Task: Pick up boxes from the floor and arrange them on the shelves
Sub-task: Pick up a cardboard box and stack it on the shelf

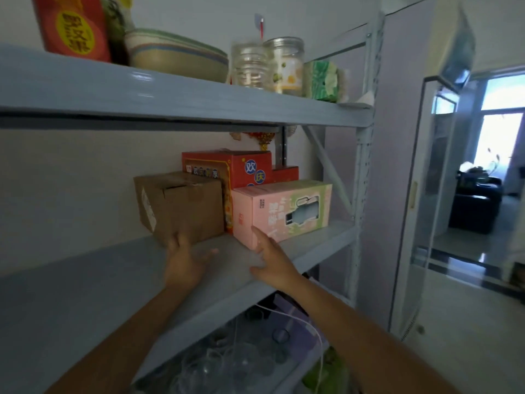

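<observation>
A brown cardboard box (181,206) stands on the middle grey shelf (85,280). To its right lies a pink and green box (284,209), and a red box (241,169) stands behind both. My left hand (184,260) hovers open over the shelf, its fingertips at the lower front of the brown box. With straight fingers, my right hand (272,260) touches the pink box's near bottom corner. Neither hand grips anything.
The upper shelf (199,100) holds a red package (74,27), stacked bowls (176,55), two glass jars (267,64) and a green pack (321,81). Below, glassware and a white cord (298,319) lie on a lower shelf. A steel upright (360,172) and an open doorway (483,180) are at right.
</observation>
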